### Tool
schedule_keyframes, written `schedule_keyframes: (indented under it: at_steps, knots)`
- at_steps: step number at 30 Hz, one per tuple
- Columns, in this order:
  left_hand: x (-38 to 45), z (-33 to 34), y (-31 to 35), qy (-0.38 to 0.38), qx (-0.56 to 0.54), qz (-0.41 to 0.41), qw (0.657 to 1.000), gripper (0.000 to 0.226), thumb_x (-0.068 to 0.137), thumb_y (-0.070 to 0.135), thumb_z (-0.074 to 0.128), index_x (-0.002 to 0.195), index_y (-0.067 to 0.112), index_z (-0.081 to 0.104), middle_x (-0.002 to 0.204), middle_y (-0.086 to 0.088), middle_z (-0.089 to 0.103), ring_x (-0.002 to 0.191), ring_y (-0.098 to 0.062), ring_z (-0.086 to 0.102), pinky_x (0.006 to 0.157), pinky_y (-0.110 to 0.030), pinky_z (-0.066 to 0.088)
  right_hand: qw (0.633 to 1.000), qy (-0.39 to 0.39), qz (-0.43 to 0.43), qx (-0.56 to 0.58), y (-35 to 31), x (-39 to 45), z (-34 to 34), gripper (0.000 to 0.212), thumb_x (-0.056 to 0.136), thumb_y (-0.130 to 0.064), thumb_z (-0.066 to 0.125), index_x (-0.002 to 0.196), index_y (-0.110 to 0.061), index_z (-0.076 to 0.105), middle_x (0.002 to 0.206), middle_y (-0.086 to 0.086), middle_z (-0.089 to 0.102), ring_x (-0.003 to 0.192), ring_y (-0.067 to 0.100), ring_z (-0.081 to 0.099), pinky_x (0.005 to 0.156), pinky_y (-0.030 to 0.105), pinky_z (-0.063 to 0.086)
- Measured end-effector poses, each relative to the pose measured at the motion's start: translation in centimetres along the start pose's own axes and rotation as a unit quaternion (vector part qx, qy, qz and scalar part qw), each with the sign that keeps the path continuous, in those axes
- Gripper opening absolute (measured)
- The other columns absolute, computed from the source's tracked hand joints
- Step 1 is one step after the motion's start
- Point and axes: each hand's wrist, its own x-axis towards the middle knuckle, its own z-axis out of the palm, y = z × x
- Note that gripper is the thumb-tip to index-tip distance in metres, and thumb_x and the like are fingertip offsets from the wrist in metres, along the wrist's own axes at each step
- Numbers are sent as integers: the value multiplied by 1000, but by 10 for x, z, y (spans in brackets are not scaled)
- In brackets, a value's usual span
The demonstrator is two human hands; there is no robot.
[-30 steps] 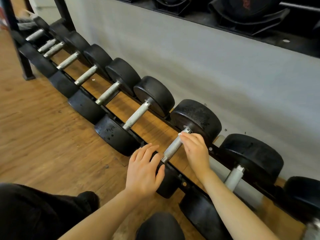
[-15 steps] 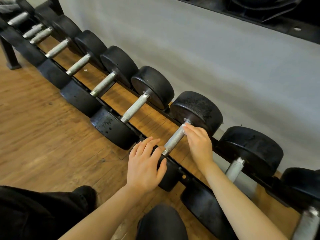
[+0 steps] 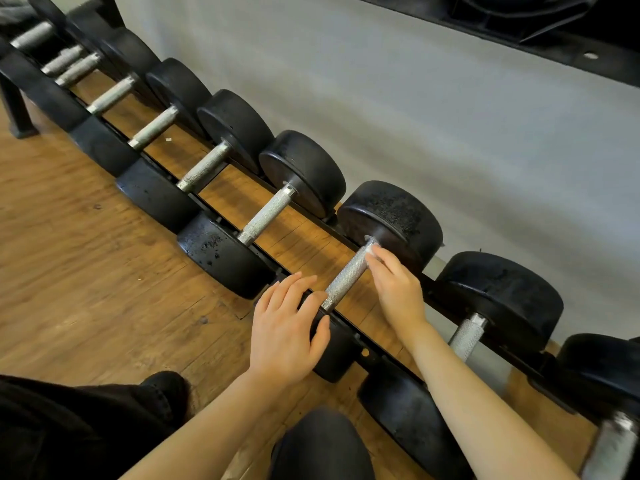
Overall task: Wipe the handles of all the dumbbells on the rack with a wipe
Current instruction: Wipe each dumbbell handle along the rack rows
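Several black dumbbells with knurled metal handles lie in a row on a low rack. My left hand rests with straight fingers on the near head of one dumbbell. That dumbbell's handle runs between my hands. My right hand lies along the handle's right side, its fingertips pinching a small white wipe against the far end, beside the far head. Most of the wipe is hidden under the fingers.
Neighbouring handles lie to the left and right. A grey wall stands right behind the rack, with a black upper shelf overhead. Wooden floor spreads to the left; my dark-clothed knees are below.
The view has shifted slightly along the rack. My right fingertips stay at the far end of the handle, and my left hand stays on the near head.
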Motion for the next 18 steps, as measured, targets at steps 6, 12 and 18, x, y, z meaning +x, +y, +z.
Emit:
schedule_keyframes:
  at_steps: [6,12,18]
  knots:
    - [1,1,0,2,2,1,1000,36,91,40,43,112,23,67,131,2,60,133,-22,46,110,-42,30,1000,16,14,12,4,3,2,39,82,-6,69,121,-3,64,121,12,64,109,25,64,87,37,56]
    - [1,2,-2,2,5,3,1000,36,91,40,44,112,23,67,131,2,60,134,-22,45,111,-42,30,999,15,-47,7,1,-1,-2,37,78,-8,73,115,-3,68,117,10,67,97,22,67,77,30,56]
    - [0,1,-2,4,6,5,1000,36,91,40,43,112,24,67,131,3,59,133,-21,45,110,-40,27,1000,29,0,12,-4,8,-3,31,85,-13,65,115,-4,67,116,10,67,99,23,65,72,32,58]
